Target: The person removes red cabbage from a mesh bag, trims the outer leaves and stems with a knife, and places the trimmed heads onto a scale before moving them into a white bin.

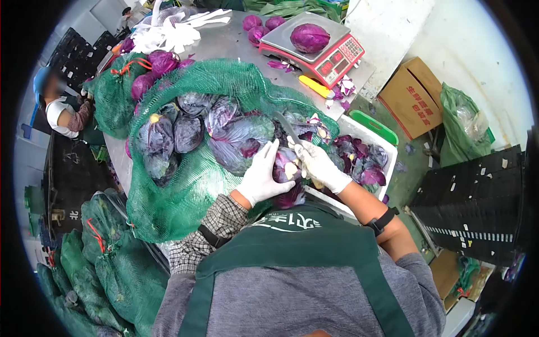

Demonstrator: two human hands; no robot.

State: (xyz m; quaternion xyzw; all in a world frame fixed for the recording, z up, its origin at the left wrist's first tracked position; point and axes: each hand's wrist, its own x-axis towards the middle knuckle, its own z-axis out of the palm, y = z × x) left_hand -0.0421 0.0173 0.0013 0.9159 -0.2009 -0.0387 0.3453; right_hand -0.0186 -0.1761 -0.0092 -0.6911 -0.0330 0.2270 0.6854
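Note:
My left hand (264, 174), in a white glove, is closed around the side of a red cabbage (282, 160) whose pale cut stem faces my right hand. My right hand (321, 166), also gloved, grips a knife (288, 128) just beside that cabbage, its blade pointing up and away from me. Beyond my hands, several dusky purple cabbages (238, 140) with loose outer leaves lie in an opened green mesh bag (193, 196). By my right wrist, a white bin (390, 160) holds trimmed purple leaves (362, 163).
At the table's far side, a red scale (337, 62) carries a trimmed cabbage (310, 38), with a yellow-handled tool (316, 87) nearby. White netting (168, 33) lies at back left. Filled mesh sacks (126, 275) stand at lower left. A cardboard box (411, 98) and another person (64, 112) flank the table.

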